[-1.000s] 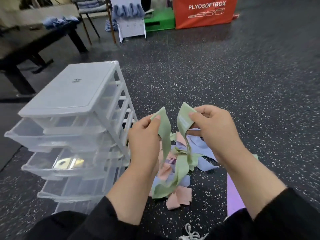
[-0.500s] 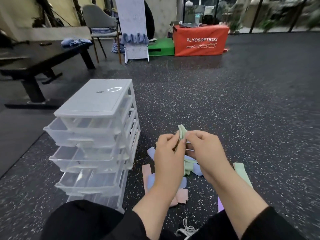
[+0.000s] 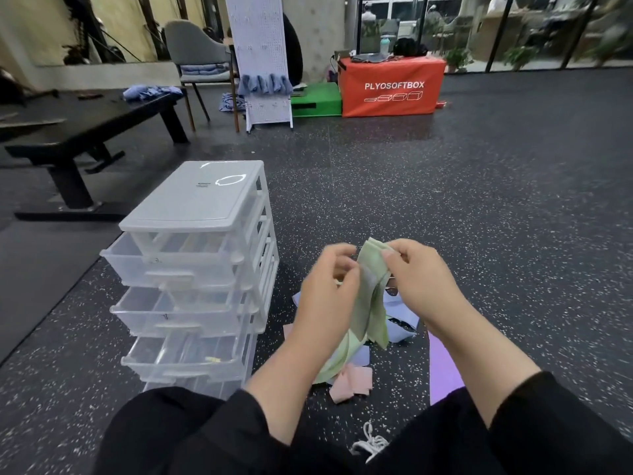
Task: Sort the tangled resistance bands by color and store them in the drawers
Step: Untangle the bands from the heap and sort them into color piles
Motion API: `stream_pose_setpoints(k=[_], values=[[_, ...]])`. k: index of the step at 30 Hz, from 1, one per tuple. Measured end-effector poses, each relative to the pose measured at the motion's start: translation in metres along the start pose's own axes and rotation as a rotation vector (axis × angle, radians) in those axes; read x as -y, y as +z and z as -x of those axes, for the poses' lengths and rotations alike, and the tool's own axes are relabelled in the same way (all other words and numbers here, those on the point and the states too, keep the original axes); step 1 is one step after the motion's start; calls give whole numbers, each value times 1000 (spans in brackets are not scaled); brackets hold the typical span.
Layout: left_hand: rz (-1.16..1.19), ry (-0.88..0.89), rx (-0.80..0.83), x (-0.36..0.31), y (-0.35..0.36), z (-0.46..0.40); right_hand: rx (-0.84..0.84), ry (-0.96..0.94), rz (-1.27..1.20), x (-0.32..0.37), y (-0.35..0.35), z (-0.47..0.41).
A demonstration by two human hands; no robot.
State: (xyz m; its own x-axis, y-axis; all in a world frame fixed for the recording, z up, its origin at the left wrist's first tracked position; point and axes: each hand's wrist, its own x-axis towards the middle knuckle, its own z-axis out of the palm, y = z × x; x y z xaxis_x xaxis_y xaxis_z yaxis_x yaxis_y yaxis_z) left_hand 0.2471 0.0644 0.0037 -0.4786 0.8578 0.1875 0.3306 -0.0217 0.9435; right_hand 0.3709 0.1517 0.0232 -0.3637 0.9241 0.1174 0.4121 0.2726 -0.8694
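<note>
a: hands?
b: both up just right of the drawer unit [image 3: 202,255]. left hand [image 3: 329,296] and right hand [image 3: 416,279] each pinch the green band [image 3: 371,286], folded over a few times between them. right thumb and fingers curl on its top edge, left fingers curl on its side.
a: rest of the band?
b: hangs down from the hands, lower end curves toward the pile on the floor [image 3: 479,207], right of the drawer unit's base.
a: pile?
b: blue bands [image 3: 399,320] under the hands, a pink band [image 3: 352,383] nearer the person, a purple band [image 3: 442,365] flat, farther right of the drawers. can't tell if the green one is still tangled with the blue, hands cover it.
a: drawers?
b: clear plastic, white frame, several drawers pulled partly out. something small and yellow in the third, blurry.
a: background?
b: black bench [image 3: 78,132] behind the drawers to the left, orange box [image 3: 390,87] marked plyosoftbox far behind to the right, green block [image 3: 317,99] touching its left side.
</note>
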Motion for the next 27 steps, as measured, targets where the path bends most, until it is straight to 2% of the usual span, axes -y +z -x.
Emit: stream_pose_setpoints(k=[1, 6, 8, 13, 17, 22, 27], values=[[-39, 19, -6, -2, -2, -6, 13, -21, 40, 1, -4, -1], [-189, 84, 169, -25, -2, -33, 100, -108, 109, 7, -23, -3], [-157, 99, 152, -32, 0, -37, 69, -131, 84, 7, -28, -2], [13, 73, 107, -38, 12, -35, -3, -75, -344, -3, -32, 9], [111, 46, 157, -41, 27, -27, -50, -116, -360, -13, -32, 13], [243, 2, 96, -47, 45, -29, -104, -118, -419, -17, -38, 15], [361, -40, 93, -69, 73, -49, -40, -50, -276, -48, -52, 16]])
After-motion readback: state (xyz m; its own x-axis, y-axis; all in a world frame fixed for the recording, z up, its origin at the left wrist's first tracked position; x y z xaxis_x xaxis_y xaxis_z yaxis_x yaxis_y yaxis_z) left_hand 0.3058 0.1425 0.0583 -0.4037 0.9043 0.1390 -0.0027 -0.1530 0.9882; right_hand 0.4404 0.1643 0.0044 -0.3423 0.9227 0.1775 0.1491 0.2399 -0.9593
